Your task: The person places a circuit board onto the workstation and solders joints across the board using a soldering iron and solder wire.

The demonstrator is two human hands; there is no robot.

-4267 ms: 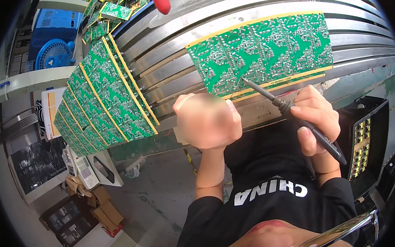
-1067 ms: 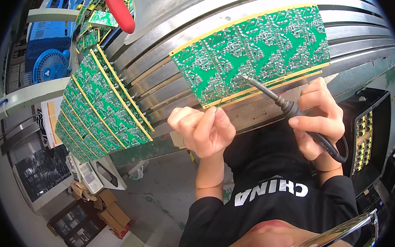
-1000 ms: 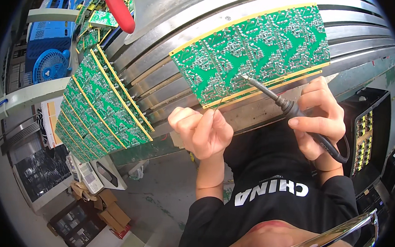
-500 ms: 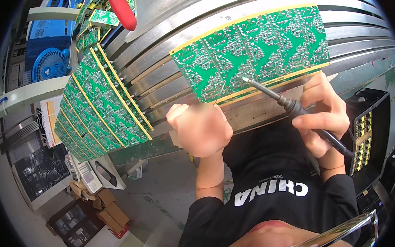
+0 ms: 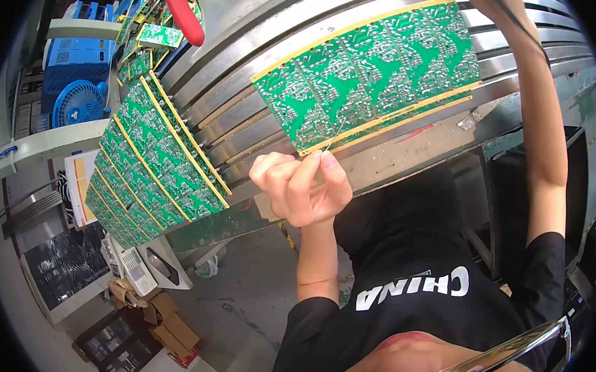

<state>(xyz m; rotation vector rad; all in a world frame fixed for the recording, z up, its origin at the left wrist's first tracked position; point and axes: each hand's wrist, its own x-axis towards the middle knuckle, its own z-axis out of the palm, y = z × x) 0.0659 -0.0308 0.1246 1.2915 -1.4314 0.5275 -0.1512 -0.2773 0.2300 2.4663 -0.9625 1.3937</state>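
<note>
My left hand point(image 5: 301, 186) is closed in a pinch at the near left corner of a green circuit board panel point(image 5: 370, 68). From its fingertips a thin silvery solder wire point(image 5: 333, 138) sticks out over the board's edge. The panel lies solder side up, with yellowish strips along its long edges. My right hand point(image 5: 497, 4) is at the top edge of the view, beyond the panel's far right corner. A black cord point(image 5: 516, 21) runs from it along the wrist. The picture's edge cuts off its fingers and the soldering iron they held half a second ago.
Several more green panels point(image 5: 152, 170) stand in a slanted row on the left. A red curved handle point(image 5: 183, 12) hangs in at the top. Metal rails point(image 5: 230, 124) run beneath the panel. A blue fan point(image 5: 79, 103) and cardboard boxes point(image 5: 170, 325) are further left.
My right hand has swung from the panel's near edge up to the far right, taking the soldering iron off the board. My left hand stays in nearly the same place. The panel has shifted slightly left.
</note>
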